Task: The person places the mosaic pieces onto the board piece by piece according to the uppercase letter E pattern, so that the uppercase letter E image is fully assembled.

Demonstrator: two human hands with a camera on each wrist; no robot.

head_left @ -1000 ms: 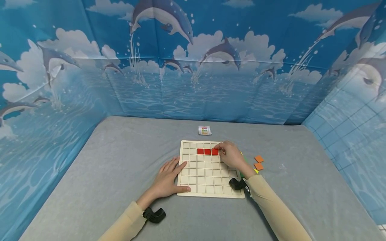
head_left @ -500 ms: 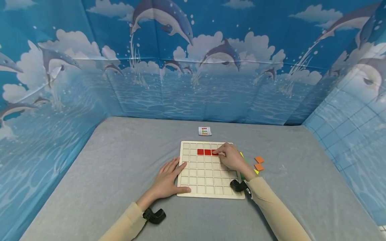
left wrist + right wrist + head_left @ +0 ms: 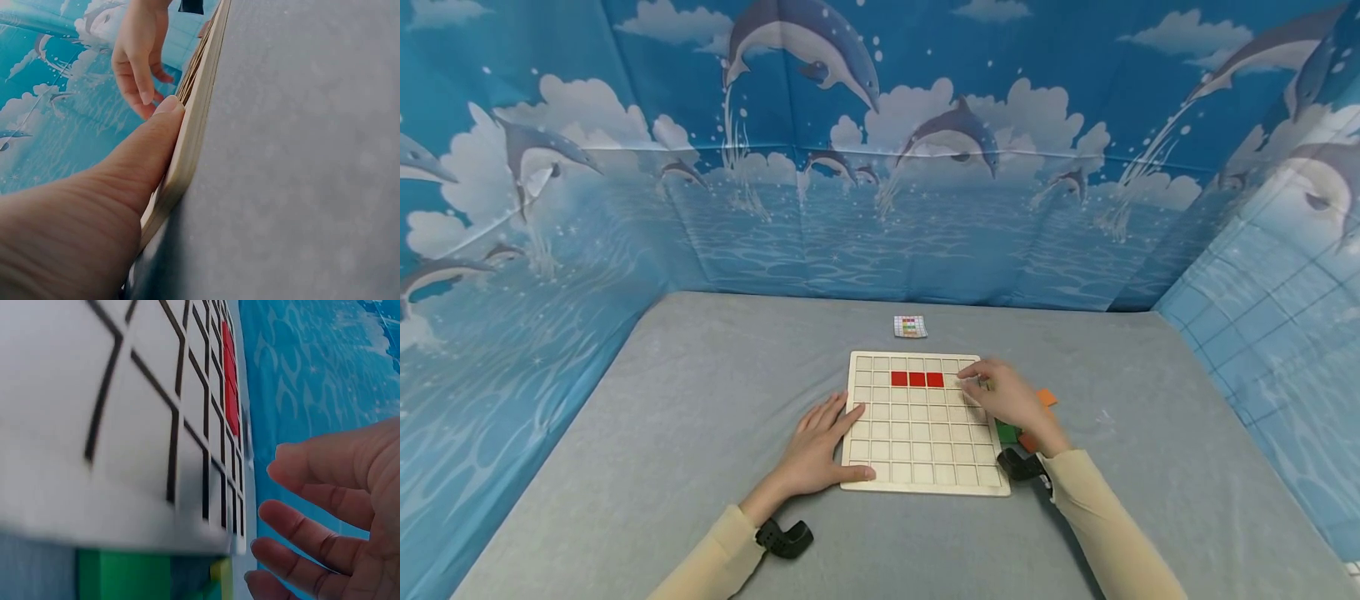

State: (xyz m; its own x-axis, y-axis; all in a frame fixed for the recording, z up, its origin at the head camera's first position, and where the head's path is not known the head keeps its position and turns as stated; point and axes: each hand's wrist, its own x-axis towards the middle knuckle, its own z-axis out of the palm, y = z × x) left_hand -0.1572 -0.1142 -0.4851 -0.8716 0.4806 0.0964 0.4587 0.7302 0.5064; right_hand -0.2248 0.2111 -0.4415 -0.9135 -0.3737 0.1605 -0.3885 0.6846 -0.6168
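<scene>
A pale wooden grid board (image 3: 910,442) lies on the grey cloth, with a row of three red square tiles (image 3: 917,379) in its second row from the far edge. My left hand (image 3: 812,446) rests spread on the board's left side, its thumb (image 3: 147,150) on the near left corner. Above the board's far right part hovers my right hand (image 3: 1003,396), fingers relaxed. In the right wrist view its fingers (image 3: 312,531) hold nothing and stand apart from the board.
Green tiles (image 3: 1007,432) and orange tiles (image 3: 1047,397) lie right of the board, partly hidden under the right hand. A yellow piece (image 3: 221,575) shows beside the green. Beyond the board lies a small card (image 3: 910,327) printed with a coloured grid. A dolphin-print curtain (image 3: 880,225) surrounds the table.
My right hand has drawn away from the rightmost red tile and moved right, fingers loosening. That tile now shows fully in its square. The left hand has stayed in place.
</scene>
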